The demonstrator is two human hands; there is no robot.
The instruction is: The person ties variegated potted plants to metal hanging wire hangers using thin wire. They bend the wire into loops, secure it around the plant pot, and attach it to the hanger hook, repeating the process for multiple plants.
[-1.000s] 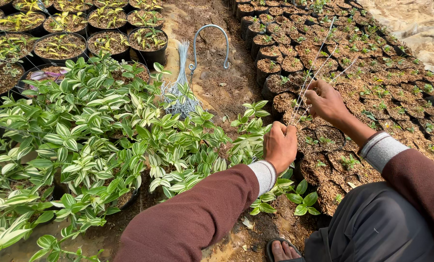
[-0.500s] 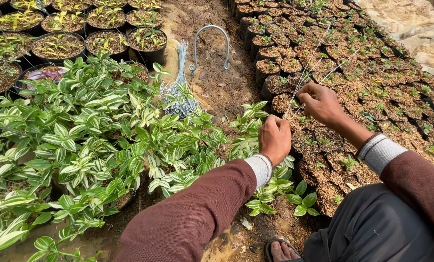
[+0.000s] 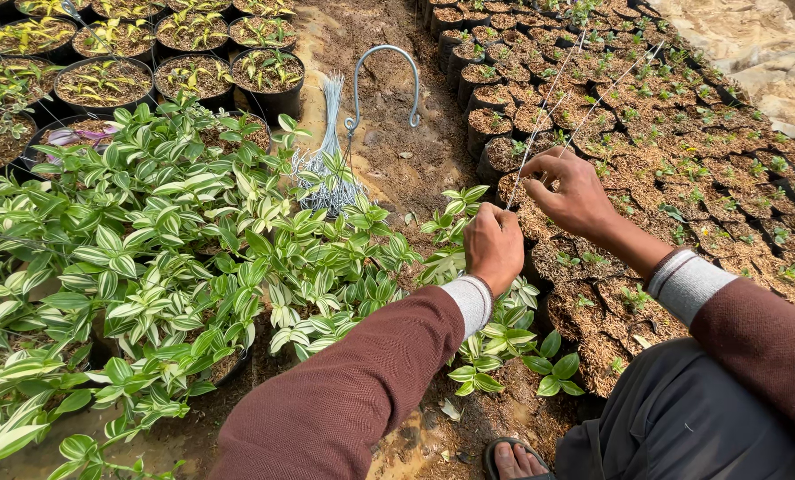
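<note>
Person's left hand (image 3: 493,246) clenched in fist just above variegated green-white leafy plants (image 3: 175,267), seems to pinch low end of thin wires (image 3: 548,107), though can't fully tell. Right hand (image 3: 571,188) grasping same thin shiny wires, fingers pinched; strands run up and away over small black nursery bags (image 3: 682,151) packed with crumbly brown soil, tiny seedlings. Bundle of grey wire pieces (image 3: 326,151) lies on bare dirt, beside curved metal hook (image 3: 387,80). Round black pots (image 3: 104,84) top left. Sleeves maroon, ribbed grey cuffs.
</note>
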